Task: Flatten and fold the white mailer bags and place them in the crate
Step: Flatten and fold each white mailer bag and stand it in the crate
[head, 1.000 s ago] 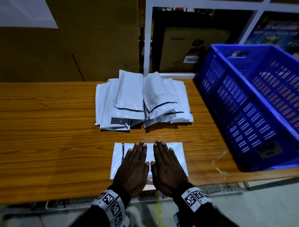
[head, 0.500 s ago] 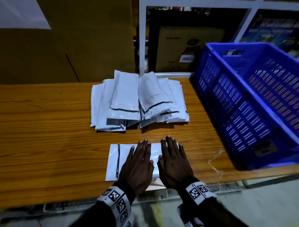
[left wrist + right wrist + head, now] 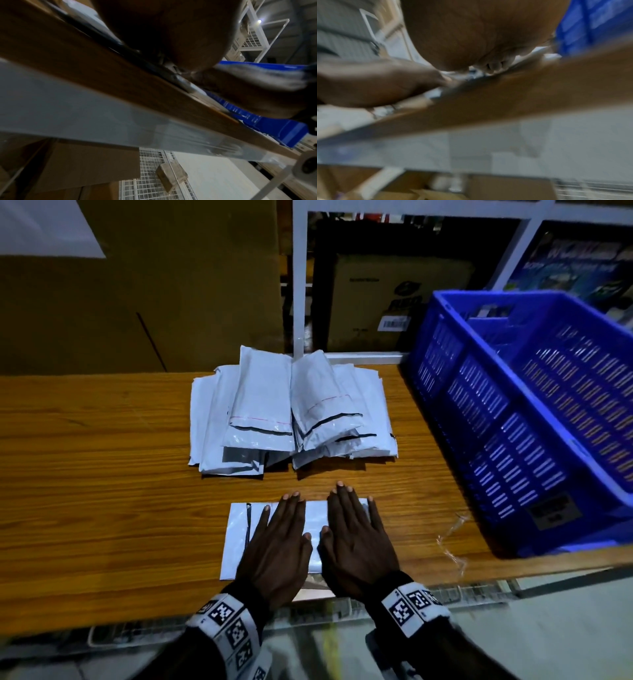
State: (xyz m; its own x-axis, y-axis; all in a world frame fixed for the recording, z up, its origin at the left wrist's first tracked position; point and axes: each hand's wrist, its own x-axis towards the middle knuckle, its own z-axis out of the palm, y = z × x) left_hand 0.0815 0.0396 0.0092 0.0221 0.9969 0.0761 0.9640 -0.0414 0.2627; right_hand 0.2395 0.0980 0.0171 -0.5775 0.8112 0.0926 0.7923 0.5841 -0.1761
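One white mailer bag lies flat near the front edge of the wooden table, a black strip near its left end. My left hand and right hand press palm-down on it side by side, fingers straight, the right one over the bag's right end. A pile of white mailer bags sits further back on the table. The blue crate stands at the right. Both wrist views are blurred and show only a palm, my left hand and my right hand, above the table edge.
A scrap of clear plastic film lies on the table by the crate's near corner. Large cardboard boxes and a white shelf frame stand behind the table. Bare wood stretches to the left of the bags.
Both hands have slid to the right across the flat bag, uncovering its left end with the black strip; the right hand now reaches the bag's right edge.
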